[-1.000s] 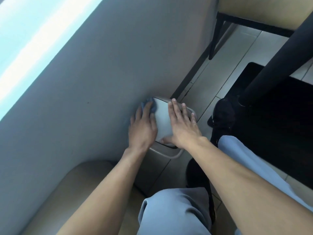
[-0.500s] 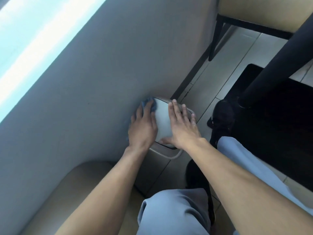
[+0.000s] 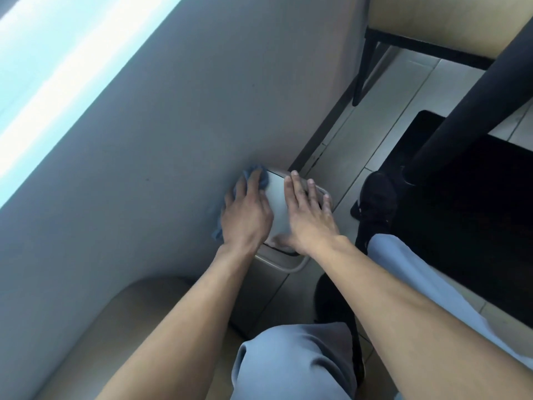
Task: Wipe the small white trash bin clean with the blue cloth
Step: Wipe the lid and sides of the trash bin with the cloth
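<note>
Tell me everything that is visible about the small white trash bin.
The small white trash bin stands upright on the tiled floor, close against the wall. It looks like smooth white plastic, with rounded corners and a raised rim around a flat lid panel. The left hand presses the blue cloth on the lid's wall side; the right hand rests flat on the other side. Its lower body is mostly hidden.

hands: 2 [image 3: 248, 215] [image 3: 310, 217] | trash bin: 1 [image 3: 278, 209] | blue cloth: 1 [image 3: 253, 171] | black shoes: 2 [image 3: 375, 194] [image 3: 331, 301]
</note>
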Motion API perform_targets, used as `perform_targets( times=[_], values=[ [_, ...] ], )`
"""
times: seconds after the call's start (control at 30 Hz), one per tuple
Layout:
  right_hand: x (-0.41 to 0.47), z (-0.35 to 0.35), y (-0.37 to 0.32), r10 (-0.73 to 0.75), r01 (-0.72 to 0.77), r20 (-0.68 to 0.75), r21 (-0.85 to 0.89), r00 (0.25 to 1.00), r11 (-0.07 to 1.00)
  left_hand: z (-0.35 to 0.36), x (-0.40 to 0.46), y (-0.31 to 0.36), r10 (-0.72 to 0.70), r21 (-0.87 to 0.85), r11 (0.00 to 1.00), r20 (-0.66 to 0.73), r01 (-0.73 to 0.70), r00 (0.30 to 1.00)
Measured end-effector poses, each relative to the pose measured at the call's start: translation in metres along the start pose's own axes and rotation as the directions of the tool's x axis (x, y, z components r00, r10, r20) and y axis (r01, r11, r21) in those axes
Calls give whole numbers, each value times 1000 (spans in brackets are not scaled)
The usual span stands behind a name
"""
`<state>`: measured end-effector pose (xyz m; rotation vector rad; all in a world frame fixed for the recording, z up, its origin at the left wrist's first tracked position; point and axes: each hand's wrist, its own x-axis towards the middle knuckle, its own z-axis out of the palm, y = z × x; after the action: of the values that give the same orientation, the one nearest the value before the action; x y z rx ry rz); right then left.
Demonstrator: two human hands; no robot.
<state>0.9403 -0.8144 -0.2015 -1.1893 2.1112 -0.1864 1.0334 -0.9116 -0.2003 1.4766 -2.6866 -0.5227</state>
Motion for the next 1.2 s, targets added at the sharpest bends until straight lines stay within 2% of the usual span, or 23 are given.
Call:
perform_targets(
  times=[0.07, 0.13, 0.2, 0.23, 0.3, 0.4, 0.47, 0.6, 0.7, 0.77, 0.9, 1.0, 1.13, 1.2],
  values=[
    [2, -2, 2, 6, -6, 2, 4, 1000, 1000, 0, 2, 9, 87, 73, 993, 29, -89, 996],
    [3, -1, 3, -2, 2, -6, 0, 1000, 1000, 2, -12, 1, 240, 151, 958, 41, -244, 970],
    [2, -1, 3, -7, 7, -10, 9, 1000, 1000, 2, -30, -19, 361, 163, 917, 45, -363, 932],
    [2, -1, 3, -8, 8, -10, 17, 1000, 1000, 1, -35, -29, 377, 146, 913, 48, -380, 925],
    [1, -1, 2, -6, 7, -11, 13, 1000, 1000, -3, -34, -38, 301, 73, 950, 25, -302, 953],
    [0, -1, 1, 3, -3, 3, 3, 1000, 1000, -6, -10, -16, 36, -62, 997, 33, -33, 999],
    [0, -2, 0, 8, -8, 7, 3, 1000, 1000, -8, 5, 5, -20, -60, 998, 57, 24, 998],
    [2, -3, 2, 16, -16, 6, -3, 1000, 1000, -7, -6, 10, 176, 115, 975, 104, -188, 979],
    [2, -1, 2, 0, 0, 9, -9, 1000, 1000, -8, -34, -16, 297, 143, 940, 105, -310, 949],
    [0, 1, 1, -3, 3, 9, -8, 1000, 1000, -11, -33, -27, 248, 128, 957, 107, -260, 963],
    [-2, 1, -3, 4, -4, 21, -1, 1000, 1000, -13, 1, -2, 23, 25, 999, 102, -26, 994],
    [-1, -1, -3, 16, -16, 25, -9, 1000, 1000, -11, 0, 17, 95, 86, 991, 114, -105, 989],
    [-1, -2, 0, -12, 12, 20, 3, 1000, 1000, -4, -37, -10, 276, 149, 945, 107, -290, 955],
    [-2, -2, 1, -19, 19, 26, 5, 999, 1000, -7, -41, -27, 266, 142, 950, 102, -279, 958]
  ],
)
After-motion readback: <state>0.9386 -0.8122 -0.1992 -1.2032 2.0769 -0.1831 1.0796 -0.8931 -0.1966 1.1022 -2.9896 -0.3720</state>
